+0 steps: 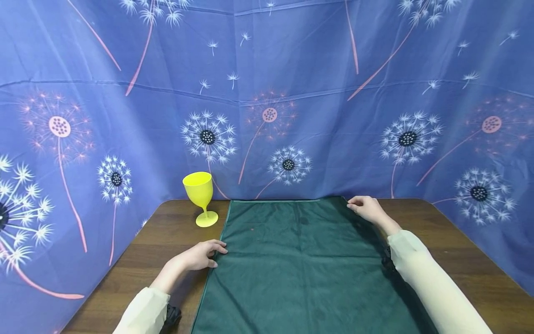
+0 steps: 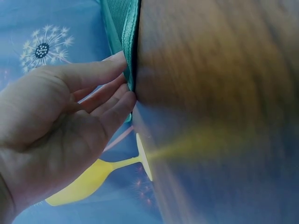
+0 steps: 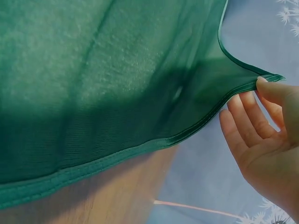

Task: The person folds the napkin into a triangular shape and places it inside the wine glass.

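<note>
A dark green cloth [image 1: 292, 264] with a stitched hem is spread over the wooden table. At its far right corner, my right hand [image 1: 367, 208] pinches the cloth between thumb and fingers. The right wrist view shows that corner of the cloth [image 3: 205, 88] raised, its hem curving up to the fingertips. My left hand [image 1: 200, 256] rests at the left edge of the cloth, thumb and fingers spread apart. In the left wrist view, the fingertips [image 2: 126, 95] touch the hem [image 2: 131, 28].
Beyond the left hand, a yellow plastic goblet [image 1: 199, 192] stands upright on the wooden table [image 1: 142, 260], left of the cloth's far corner. A blue curtain [image 1: 333, 153] with a dandelion print hangs behind the table and along its sides.
</note>
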The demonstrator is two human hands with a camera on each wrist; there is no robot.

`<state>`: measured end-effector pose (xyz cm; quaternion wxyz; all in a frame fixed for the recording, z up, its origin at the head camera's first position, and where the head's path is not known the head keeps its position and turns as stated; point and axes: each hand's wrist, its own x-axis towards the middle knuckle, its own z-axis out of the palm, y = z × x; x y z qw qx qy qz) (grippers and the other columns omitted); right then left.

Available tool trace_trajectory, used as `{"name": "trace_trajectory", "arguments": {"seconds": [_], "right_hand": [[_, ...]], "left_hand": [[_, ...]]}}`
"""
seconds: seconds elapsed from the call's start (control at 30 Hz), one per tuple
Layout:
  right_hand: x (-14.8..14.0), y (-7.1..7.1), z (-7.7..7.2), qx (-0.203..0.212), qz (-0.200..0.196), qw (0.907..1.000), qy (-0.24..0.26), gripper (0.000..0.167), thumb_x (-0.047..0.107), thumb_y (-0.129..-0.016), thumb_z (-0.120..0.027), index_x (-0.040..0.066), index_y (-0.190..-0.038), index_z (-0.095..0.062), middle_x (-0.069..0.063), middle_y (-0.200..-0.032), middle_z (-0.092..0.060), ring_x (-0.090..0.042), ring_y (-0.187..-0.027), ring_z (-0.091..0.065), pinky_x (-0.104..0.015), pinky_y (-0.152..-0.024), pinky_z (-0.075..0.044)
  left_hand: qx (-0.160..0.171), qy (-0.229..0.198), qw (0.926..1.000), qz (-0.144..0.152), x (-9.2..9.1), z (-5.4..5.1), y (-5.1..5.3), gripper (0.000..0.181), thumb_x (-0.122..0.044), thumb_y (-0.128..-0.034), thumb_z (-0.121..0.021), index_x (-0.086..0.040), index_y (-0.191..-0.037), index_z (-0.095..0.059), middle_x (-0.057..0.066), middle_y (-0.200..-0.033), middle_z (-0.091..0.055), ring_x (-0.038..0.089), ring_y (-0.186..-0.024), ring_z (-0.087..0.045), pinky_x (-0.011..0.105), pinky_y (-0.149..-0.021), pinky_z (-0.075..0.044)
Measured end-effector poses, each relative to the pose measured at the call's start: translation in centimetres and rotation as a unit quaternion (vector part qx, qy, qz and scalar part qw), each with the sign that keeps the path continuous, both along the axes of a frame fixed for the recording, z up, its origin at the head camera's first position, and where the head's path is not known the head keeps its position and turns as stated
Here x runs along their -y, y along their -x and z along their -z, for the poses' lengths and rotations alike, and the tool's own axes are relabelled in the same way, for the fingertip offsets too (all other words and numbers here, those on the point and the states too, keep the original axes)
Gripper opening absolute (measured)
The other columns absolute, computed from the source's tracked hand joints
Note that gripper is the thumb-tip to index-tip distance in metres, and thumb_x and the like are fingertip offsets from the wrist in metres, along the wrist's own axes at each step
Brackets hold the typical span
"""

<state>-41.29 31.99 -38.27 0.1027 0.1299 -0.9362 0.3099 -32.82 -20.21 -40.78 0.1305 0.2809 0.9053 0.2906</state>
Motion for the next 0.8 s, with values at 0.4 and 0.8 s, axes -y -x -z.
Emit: {"name": "trace_trajectory", "arguments": {"seconds": [0.4, 0.8], "right_hand": [[1.7, -0.9, 0.1, -0.013, -0.023, 0.9997, -0.004, 0.020, 0.013, -0.092, -0.059, -0.003, -0.101, -0.066, -0.021, -0.093, -0.068, -0.018, -0.069, -0.061, -0.030, -0.064, -0.047], [3.7, -1.9, -0.1, -0.024, -0.039, 0.9989, 0.005, 0.018, 0.016, -0.091, -0.061, 0.000, -0.096, -0.067, -0.017, -0.083, -0.068, -0.015, -0.064, -0.059, -0.027, -0.060, -0.046]], "left_hand": [[0.013, -0.017, 0.9996, -0.020, 0.4, 0.5, -0.2, 0.040, 0.003, -0.0824, -0.065, 0.000, -0.121, -0.057, 0.022, -0.131, -0.050, 0.044, -0.120, -0.048, 0.046, -0.095, -0.046], [0.019, -0.041, 0.9977, -0.051, 0.4, 0.1, 0.5, 0.041, -0.023, -0.0923, -0.059, 0.001, -0.126, -0.055, 0.021, -0.127, -0.056, 0.039, -0.123, -0.047, 0.052, -0.098, -0.040]]}}
